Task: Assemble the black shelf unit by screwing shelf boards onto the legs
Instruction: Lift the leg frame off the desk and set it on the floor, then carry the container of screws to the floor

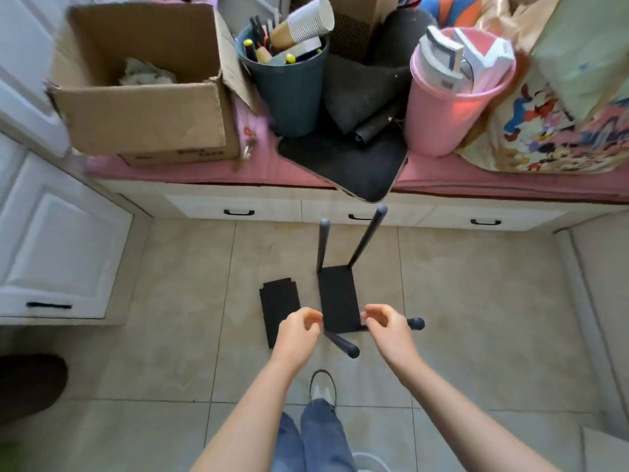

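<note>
A tiled floor point(459, 301) fills the lower part of the view, bordered on the far side by a low white drawer cabinet point(238, 204) topped with a pink cushion point(476, 178). On the cushion sit an open cardboard box point(143, 107) at the left, a dark bin point(292, 97) stuffed with tools and paper cups, a pink bucket point(446, 114) holding boxes, and a black mat point(357, 165) whose corner overhangs the cabinet edge. On the floor near the middle stands the black shelf unit point(338, 306): one shelf board with four dark legs fitted at its corners, two legs point(366, 238) rising at the far end and two splaying out toward the viewer. Just left of it a loose shelf board point(280, 310) lies flat on the tiles. The left hand point(297, 330) hovers at the near left corner of the unit, the right hand point(383, 323) at the near right corner; both have loosely curled fingers and hold nothing, though whether they touch the board cannot be told. A shoe point(322, 386) and blue trouser legs show below.
</note>
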A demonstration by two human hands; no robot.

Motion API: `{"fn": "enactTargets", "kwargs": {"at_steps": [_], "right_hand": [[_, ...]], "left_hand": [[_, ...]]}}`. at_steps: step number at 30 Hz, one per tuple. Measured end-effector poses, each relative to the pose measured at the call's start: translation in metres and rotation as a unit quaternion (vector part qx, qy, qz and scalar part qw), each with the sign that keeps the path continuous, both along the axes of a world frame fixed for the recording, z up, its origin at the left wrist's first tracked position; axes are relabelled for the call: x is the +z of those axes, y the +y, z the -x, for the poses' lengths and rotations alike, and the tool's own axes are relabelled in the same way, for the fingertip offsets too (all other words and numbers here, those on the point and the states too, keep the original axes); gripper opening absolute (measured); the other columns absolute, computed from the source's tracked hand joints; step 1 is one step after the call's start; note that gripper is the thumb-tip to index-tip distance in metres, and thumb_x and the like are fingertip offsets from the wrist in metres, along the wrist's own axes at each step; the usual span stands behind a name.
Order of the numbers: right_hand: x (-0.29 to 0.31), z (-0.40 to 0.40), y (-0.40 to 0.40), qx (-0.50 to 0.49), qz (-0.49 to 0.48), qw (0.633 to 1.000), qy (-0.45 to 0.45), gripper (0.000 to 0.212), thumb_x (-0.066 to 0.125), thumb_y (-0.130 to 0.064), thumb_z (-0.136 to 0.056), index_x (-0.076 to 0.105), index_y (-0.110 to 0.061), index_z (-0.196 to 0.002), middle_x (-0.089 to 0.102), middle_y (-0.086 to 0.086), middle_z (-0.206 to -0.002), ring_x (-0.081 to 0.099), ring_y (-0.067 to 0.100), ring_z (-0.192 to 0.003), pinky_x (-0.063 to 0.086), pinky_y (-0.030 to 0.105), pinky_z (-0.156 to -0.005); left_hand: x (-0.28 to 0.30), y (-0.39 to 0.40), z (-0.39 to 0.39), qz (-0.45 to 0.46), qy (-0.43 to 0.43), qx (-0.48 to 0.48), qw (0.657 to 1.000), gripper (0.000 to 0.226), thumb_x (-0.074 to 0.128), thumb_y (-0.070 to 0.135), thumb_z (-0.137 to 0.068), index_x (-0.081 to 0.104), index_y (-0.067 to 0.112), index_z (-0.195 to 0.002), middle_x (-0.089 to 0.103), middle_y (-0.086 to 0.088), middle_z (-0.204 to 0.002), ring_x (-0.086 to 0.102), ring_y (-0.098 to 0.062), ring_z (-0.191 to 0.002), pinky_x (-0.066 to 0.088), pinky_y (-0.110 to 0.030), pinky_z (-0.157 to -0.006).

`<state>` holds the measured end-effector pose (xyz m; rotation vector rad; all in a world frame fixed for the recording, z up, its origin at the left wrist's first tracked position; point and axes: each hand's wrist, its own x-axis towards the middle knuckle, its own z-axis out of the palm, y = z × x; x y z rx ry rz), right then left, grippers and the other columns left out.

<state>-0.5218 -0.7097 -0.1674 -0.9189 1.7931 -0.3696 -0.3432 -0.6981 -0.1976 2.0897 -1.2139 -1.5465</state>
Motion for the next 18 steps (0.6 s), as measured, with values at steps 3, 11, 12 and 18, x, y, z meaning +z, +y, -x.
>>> {"fn": "enactTargets", "kwargs": {"at_steps": [3,11,12,18], "right_hand": [[0.048,-0.029,-0.013,0.056,0.043,0.997,0.003,0.027,0.050,-0.006,-0.098,0.061,-0.013,-0.122,0.068,-0.001,-0.111,0.061,0.014,-0.109,0.044,0.026,-0.093],[0.117,-0.155,-0.010,0.236,0.099,0.966,-0.010,0.026,0.052,-0.010,-0.097,0.061,-0.014,-0.121,0.065,-0.003,-0.115,0.061,0.014,-0.107,0.043,0.022,-0.086],[0.121,-0.175,-0.004,0.262,0.102,0.960,-0.014,0.026,0.052,-0.010,-0.098,0.061,-0.014,-0.122,0.064,-0.003,-0.115,0.061,0.014,-0.107,0.043,0.021,-0.084],[0.145,-0.304,0.057,0.396,0.121,0.909,-0.050,0.024,0.052,-0.011,-0.099,0.060,-0.013,-0.121,0.062,-0.003,-0.116,0.058,0.010,-0.102,0.043,0.020,-0.082]], "left_hand": [[0.052,0.010,-0.030,0.045,0.002,0.079,0.996,0.027,0.050,0.002,-0.097,0.066,0.020,-0.107,0.071,0.004,-0.095,0.069,-0.015,-0.094,0.053,-0.022,-0.080],[0.133,0.089,-0.143,0.105,-0.076,0.283,0.950,0.023,0.055,0.009,-0.097,0.064,0.029,-0.100,0.072,0.005,-0.093,0.064,-0.013,-0.091,0.046,-0.018,-0.072],[0.139,0.104,-0.159,0.112,-0.086,0.303,0.942,0.023,0.056,0.009,-0.097,0.063,0.031,-0.099,0.071,0.005,-0.092,0.065,-0.013,-0.089,0.045,-0.014,-0.070],[0.177,0.202,-0.252,0.127,-0.138,0.413,0.891,0.026,0.056,0.009,-0.097,0.061,0.035,-0.099,0.071,0.007,-0.087,0.066,-0.012,-0.082,0.050,-0.025,-0.073]]}}
